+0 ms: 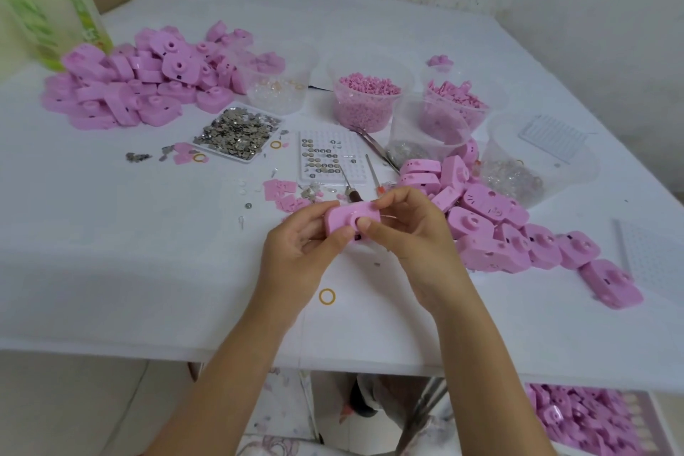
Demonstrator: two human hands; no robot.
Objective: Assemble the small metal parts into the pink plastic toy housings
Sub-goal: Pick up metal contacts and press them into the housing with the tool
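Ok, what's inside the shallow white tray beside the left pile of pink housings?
A heap of small silvery metal parts fills the tray. Its floor is covered, so anything beneath the heap cannot be seen.

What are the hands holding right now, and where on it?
One pink housing: the left hand grips its left end, the right hand its right end, thumb by the round hole.

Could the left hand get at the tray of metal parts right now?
Likely yes, once freed: the left hand grips the pink housing with the right hand, but the tray of metal parts lies open, with only small loose bits between.
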